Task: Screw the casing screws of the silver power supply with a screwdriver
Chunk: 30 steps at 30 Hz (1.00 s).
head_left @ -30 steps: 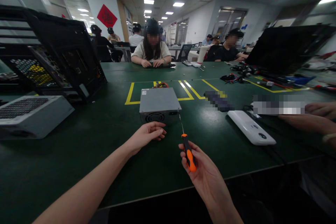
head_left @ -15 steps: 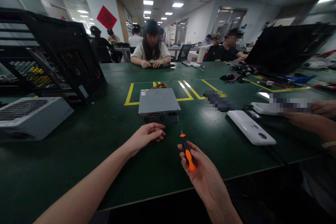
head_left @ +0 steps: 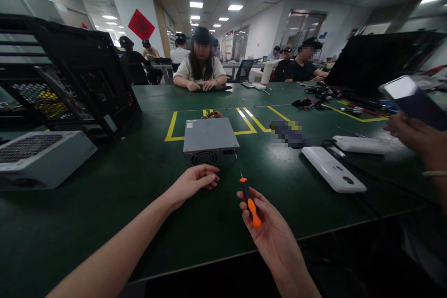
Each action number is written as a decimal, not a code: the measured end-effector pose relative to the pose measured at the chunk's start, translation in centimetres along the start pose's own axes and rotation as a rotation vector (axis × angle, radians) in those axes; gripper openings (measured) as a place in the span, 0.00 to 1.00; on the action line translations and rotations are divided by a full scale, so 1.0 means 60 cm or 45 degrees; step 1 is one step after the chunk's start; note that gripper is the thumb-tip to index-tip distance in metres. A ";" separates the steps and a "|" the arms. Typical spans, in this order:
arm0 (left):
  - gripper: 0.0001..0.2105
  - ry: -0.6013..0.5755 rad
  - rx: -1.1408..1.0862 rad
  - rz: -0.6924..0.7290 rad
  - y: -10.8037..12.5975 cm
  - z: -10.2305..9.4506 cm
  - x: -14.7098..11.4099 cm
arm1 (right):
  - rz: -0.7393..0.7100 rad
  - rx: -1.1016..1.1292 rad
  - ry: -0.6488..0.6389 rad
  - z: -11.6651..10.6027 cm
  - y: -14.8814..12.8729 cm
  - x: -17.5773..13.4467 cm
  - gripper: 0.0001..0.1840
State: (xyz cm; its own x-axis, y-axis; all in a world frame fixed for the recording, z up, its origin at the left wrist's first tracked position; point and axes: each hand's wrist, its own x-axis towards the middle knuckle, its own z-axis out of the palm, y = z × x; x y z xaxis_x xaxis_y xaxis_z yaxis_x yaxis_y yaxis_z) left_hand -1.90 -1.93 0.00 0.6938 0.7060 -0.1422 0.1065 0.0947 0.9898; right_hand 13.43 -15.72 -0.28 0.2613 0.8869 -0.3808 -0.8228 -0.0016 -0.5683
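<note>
A grey computer power supply (head_left: 211,133) lies on the green table, its fan grille and power socket toward me. My right hand (head_left: 267,219) is closed around the orange and black handle of a screwdriver (head_left: 250,202). The screwdriver's thin shaft points away from me, its tip by the lower right corner of the power supply's near face; whether it touches is hard to see. Just in front of the fan grille rests my left hand (head_left: 199,179), holding nothing, fingers loosely bent and thumb apart.
At left stand a black computer case (head_left: 70,74) and another power supply (head_left: 45,158). A white power strip (head_left: 333,170) and a pixelated dark object (head_left: 289,134) lie to the right. Another person's hand (head_left: 415,137) holds a phone (head_left: 419,100) there. One person (head_left: 200,63) sits opposite.
The neighbour's hand at right has raised the phone off the table area. My own hands, the screwdriver and the power supply stay almost the same, with a slight shift of view.
</note>
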 end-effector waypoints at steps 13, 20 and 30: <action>0.15 -0.010 0.060 0.027 0.000 0.000 -0.001 | -0.031 -0.012 -0.007 -0.004 0.004 0.003 0.14; 0.13 0.040 0.016 0.133 -0.003 0.031 0.009 | -0.168 -0.105 -0.035 -0.005 0.003 0.002 0.17; 0.09 0.224 -0.697 -0.017 0.014 0.122 0.083 | -0.586 -0.591 0.029 -0.010 0.004 0.005 0.18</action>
State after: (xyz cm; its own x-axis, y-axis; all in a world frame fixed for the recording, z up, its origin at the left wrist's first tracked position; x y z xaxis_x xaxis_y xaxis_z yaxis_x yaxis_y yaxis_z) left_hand 6.85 -3.45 0.06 0.5611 0.8038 -0.1976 -0.3023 0.4212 0.8551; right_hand 13.63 -15.75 -0.97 0.5499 0.8345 -0.0361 -0.3223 0.1720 -0.9309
